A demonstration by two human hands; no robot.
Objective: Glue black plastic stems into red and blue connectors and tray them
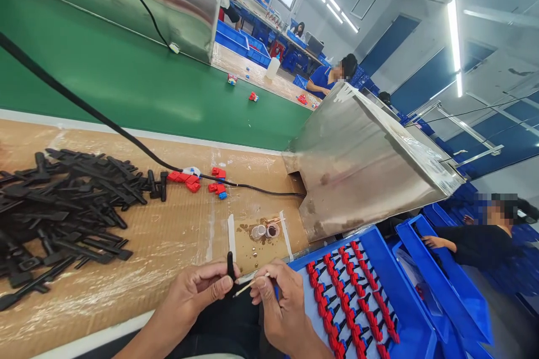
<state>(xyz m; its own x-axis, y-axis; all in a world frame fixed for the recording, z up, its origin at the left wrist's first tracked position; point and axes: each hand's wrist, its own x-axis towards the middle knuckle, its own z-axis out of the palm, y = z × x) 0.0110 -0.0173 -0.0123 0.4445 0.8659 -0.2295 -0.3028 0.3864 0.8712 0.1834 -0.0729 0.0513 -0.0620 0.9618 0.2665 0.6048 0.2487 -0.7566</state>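
At the near edge of the tabletop, the person's left hand pinches a slim black plastic piece upright. The right hand grips a thin stick with its tip almost touching the piece, which looks like dabbing something on and would need a steady, fine touch. Just beyond the hands, two small caps hold brownish liquid; a blue tray at the right holds neat rows of red-and-black parts, and a loose pile of black pieces lies to the left.
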